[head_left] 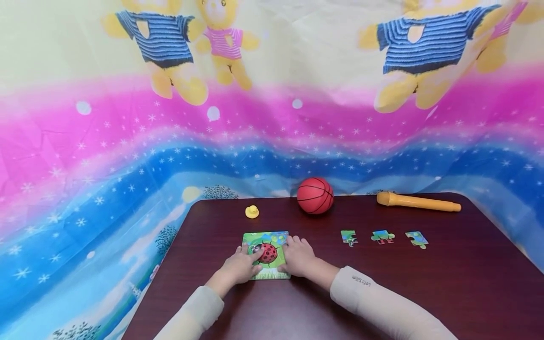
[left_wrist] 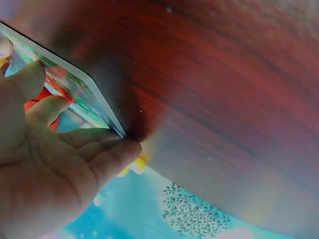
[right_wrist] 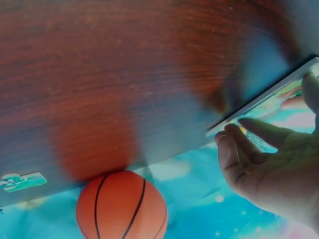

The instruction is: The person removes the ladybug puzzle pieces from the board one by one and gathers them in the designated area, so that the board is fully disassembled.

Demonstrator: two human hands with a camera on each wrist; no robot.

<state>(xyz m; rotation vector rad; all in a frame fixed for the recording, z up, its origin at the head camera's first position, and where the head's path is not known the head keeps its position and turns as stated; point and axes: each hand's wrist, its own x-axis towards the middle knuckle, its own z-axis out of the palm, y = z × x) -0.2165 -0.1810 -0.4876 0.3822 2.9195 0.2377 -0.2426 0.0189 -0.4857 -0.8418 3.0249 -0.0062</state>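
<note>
A square ladybug puzzle board [head_left: 268, 273] lies flat on the dark table, its red ladybug on a green ground. My left hand [head_left: 241, 265] rests on its left side, one finger reaching over the ladybug picture. In the left wrist view, other fingertips [left_wrist: 130, 145] of that hand touch the board's corner. On the opposite side, my right hand [head_left: 300, 256] lies along the right edge. The right wrist view shows its fingers [right_wrist: 264, 132] nearly straight, tips right at the board's far corner. Part of the picture is hidden beneath the hands.
Three loose puzzle pieces, left [head_left: 348, 237], middle [head_left: 383, 236] and right [head_left: 416, 238], lie in a row to the right. Along the back stand a yellow rubber duck [head_left: 252, 212], a red basketball [head_left: 315, 195] and a yellow toy microphone [head_left: 418, 202]. A printed cloth [head_left: 272, 123] hangs behind the table.
</note>
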